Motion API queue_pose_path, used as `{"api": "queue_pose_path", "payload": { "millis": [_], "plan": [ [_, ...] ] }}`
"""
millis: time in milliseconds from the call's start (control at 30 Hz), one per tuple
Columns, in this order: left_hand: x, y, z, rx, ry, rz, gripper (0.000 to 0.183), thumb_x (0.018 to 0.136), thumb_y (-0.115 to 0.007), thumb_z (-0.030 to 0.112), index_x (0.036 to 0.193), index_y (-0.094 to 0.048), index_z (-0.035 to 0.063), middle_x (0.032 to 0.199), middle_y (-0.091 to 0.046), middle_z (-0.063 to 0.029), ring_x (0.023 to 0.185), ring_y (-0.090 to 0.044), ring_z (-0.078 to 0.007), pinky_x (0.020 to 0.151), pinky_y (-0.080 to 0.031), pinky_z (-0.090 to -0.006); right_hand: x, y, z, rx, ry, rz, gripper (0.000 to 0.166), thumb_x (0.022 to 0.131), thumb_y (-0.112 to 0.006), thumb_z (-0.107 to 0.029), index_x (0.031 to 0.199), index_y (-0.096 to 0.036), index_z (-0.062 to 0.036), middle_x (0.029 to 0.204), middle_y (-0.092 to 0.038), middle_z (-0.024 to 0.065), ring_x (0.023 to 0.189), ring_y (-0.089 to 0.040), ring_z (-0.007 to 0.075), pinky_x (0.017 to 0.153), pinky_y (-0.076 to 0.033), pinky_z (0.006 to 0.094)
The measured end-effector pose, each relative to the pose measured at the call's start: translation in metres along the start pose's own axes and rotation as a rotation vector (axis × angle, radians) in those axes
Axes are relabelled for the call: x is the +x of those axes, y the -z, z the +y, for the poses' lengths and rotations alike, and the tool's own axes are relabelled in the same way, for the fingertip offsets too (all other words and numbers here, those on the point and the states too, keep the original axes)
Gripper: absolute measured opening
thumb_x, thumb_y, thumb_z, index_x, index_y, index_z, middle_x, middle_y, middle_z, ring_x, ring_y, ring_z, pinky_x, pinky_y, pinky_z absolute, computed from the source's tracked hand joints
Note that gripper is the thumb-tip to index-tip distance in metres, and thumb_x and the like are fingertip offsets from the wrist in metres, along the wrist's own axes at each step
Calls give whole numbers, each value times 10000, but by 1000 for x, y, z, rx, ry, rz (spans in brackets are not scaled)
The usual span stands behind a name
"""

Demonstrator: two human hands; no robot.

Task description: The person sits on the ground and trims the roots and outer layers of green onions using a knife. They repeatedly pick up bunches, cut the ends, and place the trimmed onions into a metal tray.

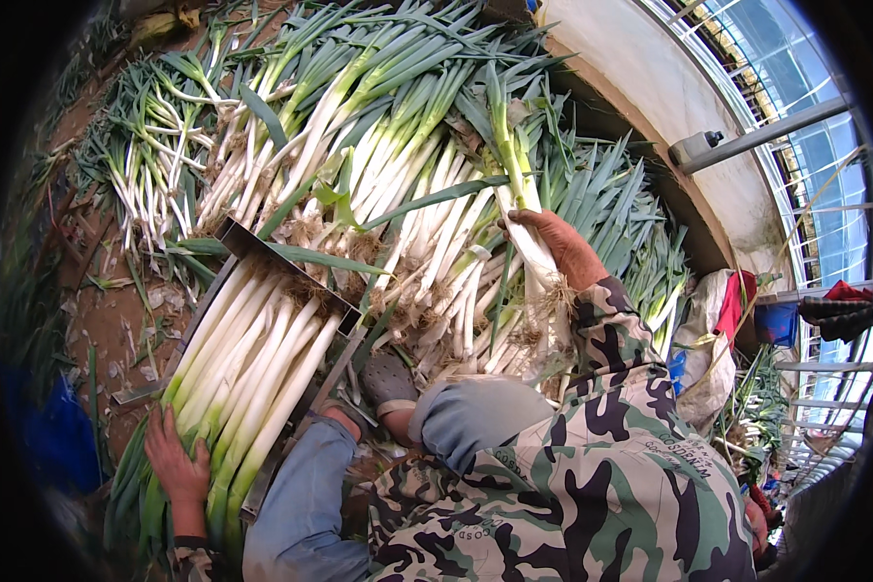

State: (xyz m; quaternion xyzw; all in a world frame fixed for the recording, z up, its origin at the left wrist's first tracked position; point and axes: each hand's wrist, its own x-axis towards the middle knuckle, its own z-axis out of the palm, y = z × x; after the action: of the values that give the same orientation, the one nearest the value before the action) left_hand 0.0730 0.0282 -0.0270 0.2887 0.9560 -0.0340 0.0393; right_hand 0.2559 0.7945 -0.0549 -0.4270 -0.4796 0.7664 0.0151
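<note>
My right hand [564,244] grips one or more long green onions [531,244] by the white shank, roots down toward my sleeve and leaves pointing away. My left hand [178,458] lies over the green part of a row of onions [258,342], thumb spread, its fingers over the leaves. That row rests side by side in a metal frame [291,276], root ends close to the upright metal end plate. Its leaves trail toward the lower left. Ahead of me is a large heap of loose onions [393,167], roots toward me.
My bent knee [480,418] and shoe [389,382] are between the frame and the heap. Smaller onions [134,189] lie at the far left on littered soil [109,313]. A whitish sack [706,342] and blue bucket [777,324] stand right. A person [760,520] is partly visible lower right.
</note>
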Motion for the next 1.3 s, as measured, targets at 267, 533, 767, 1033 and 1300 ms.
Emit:
{"api": "queue_pose_path", "payload": {
  "millis": [267,533,767,1033,1300],
  "plan": [
    [3,-3,-1,-4,19,-22,794,1014,-640,418,1691,-408,73,1686,-435,-282,1546,-414,-490,1287,-307,-606,-171,51,25,-291,32,-6,347,904,-867,-193,1131,-760,48,981,-814,108,827,-774,180,771,-622,299],
    [4,2,9,45,93,-3,744,1009,-690,444,1618,-514,52,1582,-544,-274,1468,-498,-465,1250,-357,-595,-297,58,24,-158,79,-83,552,891,-857,-196,1333,-658,69,1064,-784,142,871,-774,184,821,-639,304],
    [13,70,67,-95,165,46,649,946,-790,375,1455,-641,2,1450,-625,-241,1366,-575,-441,1171,-451,-572,-366,24,-3,-184,181,-195,713,817,-908,-280,1373,-626,66,1068,-770,137,905,-765,198,855,-631,324],
    [-1,204,226,-254,-307,502,982,773,-955,302,1623,-503,105,1606,-518,-174,1481,-509,-394,1241,-431,-533,-384,-37,-12,-223,227,-458,776,786,-930,-326,1379,-639,80,1083,-777,137,929,-759,197,850,-618,309],
    [34,211,324,-265,-433,655,977,721,-959,306,1541,-510,23,1486,-574,-231,1412,-543,-425,1213,-424,-539,-413,-58,4,-414,128,-643,796,764,-958,-373,1356,-661,71,1094,-795,141,958,-766,206,850,-607,319]
  ]
}}
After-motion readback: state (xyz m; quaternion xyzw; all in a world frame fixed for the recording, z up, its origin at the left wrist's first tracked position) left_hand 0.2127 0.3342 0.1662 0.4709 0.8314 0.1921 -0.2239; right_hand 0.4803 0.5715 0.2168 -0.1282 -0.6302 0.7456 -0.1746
